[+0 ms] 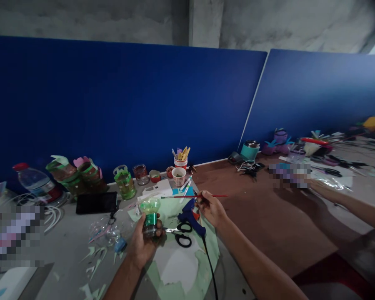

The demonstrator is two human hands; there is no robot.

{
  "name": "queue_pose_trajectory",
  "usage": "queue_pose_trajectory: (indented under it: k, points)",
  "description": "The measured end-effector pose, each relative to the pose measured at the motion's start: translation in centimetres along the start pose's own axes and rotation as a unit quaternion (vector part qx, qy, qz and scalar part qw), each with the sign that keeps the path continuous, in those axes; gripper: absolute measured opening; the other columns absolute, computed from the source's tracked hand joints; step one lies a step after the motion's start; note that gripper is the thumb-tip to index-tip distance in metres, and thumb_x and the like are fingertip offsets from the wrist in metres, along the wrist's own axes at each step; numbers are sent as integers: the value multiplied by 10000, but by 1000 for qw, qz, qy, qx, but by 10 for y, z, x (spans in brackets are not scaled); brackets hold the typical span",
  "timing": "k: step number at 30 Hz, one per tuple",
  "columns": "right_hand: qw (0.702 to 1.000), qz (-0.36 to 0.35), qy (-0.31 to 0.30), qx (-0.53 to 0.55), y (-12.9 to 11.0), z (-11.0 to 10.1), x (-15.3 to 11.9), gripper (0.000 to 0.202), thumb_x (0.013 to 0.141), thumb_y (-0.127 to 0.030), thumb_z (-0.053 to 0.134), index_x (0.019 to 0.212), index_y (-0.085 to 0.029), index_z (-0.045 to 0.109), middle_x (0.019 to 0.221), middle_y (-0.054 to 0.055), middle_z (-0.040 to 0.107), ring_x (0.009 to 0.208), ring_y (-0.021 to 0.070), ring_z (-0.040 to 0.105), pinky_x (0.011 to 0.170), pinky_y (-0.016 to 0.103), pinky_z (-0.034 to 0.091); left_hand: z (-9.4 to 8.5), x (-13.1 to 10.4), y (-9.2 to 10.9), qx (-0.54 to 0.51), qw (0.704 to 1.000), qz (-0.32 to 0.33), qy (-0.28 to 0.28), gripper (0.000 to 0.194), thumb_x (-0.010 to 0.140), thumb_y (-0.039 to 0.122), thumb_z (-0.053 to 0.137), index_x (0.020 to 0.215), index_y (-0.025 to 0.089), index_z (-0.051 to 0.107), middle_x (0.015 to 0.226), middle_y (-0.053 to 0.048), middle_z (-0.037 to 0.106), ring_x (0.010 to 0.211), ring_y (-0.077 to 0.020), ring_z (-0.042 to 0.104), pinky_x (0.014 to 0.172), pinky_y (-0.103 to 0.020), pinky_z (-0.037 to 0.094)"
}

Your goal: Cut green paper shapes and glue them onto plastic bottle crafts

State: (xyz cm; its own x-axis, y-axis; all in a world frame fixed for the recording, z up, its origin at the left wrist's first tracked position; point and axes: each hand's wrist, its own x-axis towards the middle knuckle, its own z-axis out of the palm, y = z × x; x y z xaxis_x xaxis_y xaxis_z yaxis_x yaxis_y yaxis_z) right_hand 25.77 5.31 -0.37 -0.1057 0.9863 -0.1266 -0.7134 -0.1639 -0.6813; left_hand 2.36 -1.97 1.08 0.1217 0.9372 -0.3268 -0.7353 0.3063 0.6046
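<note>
My left hand (148, 241) is wrapped round a small clear bottle piece (150, 214) with a green label and a green-tinted upper part. In my right hand (210, 207) a thin red paintbrush (214, 195) is pinched, lying level with its tip pointing left above the bottle piece. A blue glue gun (192, 217) lies beside my right hand, its black cord running toward me. Black-handled scissors (183, 239) rest between my hands on green paper (211, 246) and a torn white sheet (178, 266).
Behind stand a paper cup (178, 176), a green-painted jar (125, 183) and brown bottle pots (90, 177). A black phone (96, 203) and plastic scraps (104, 231) lie left. Another person's arm (340, 198) reaches in at right, near a teal container (250, 150).
</note>
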Motion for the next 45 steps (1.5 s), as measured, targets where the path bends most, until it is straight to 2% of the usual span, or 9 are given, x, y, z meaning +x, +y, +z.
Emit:
queue_pose_trajectory:
  k: [5, 10, 15, 19, 23, 29, 35, 41, 45]
  points:
    - [1000, -4, -3, -9, 1, -1, 0, 165, 655, -319, 740, 671, -178, 656, 531, -24, 578, 483, 112, 533, 482, 231, 430, 0, 1, 0, 11, 1000, 6, 2, 305, 837, 370, 555, 830, 83, 658, 605, -41, 598, 465, -119, 502, 565, -301, 499]
    - [1000, -27, 12, -10, 2, -3, 2, 175, 637, -326, 757, 667, -183, 660, 527, -26, 579, 465, 106, 513, 493, 239, 451, 0, 0, 0, 7, 1000, 10, -10, 296, 834, 376, 563, 833, 96, 658, 613, -35, 602, 473, -118, 508, 576, -306, 509]
    - [996, -80, 25, -39, 6, -7, 6, 238, 592, -369, 795, 668, -187, 662, 531, -23, 585, 498, 118, 543, 421, 204, 381, -2, -1, 1, -8, 1000, 9, -13, 272, 834, 364, 566, 834, 106, 653, 620, -39, 614, 476, -118, 519, 567, -302, 517]
    - [993, -107, 16, -43, 5, -11, 8, 257, 591, -394, 799, 674, -189, 669, 544, -23, 597, 495, 116, 542, 474, 230, 425, -4, -1, 1, -14, 1000, 19, -18, 291, 809, 395, 607, 831, 108, 654, 620, -35, 612, 474, -113, 521, 552, -289, 518]
    - [992, -121, 37, -4, -3, -14, 11, 253, 596, -402, 789, 716, -202, 691, 591, -12, 633, 544, 134, 567, 555, 266, 474, -4, -1, 0, -14, 999, 30, -24, 280, 766, 382, 671, 842, 113, 648, 643, -38, 617, 484, -113, 537, 542, -278, 522]
    - [986, -163, 48, -1, -10, -12, 14, 238, 635, -383, 749, 804, -224, 700, 684, 5, 681, 598, 157, 596, 602, 299, 489, -1, -1, 0, -12, 1000, 25, -1, 191, 807, 312, 628, 826, 122, 628, 624, -43, 627, 469, -124, 555, 512, -279, 522]
    - [990, -138, 37, -10, -13, 1, 16, 244, 673, -414, 712, 829, -226, 704, 755, 26, 715, 690, 172, 633, 672, 309, 501, -5, 3, -3, -16, 999, 21, -29, 178, 828, 306, 600, 817, 129, 617, 637, -43, 633, 478, -122, 554, 521, -266, 511]
    - [992, -116, -15, -38, -16, 31, 27, 293, 713, -449, 666, 854, -195, 701, 797, 56, 720, 704, 188, 650, 694, 323, 504, -8, 7, -12, 3, 998, 48, -30, 207, 736, 309, 707, 792, 127, 627, 646, -43, 638, 498, -125, 564, 503, -250, 482]
    - [989, -128, -26, -62, -9, 47, 35, 313, 716, -476, 659, 846, -194, 697, 781, 52, 717, 687, 186, 648, 703, 324, 508, -7, 5, -13, 8, 998, 53, -39, 259, 695, 328, 740, 812, 116, 647, 651, -49, 645, 510, -124, 568, 509, -244, 475]
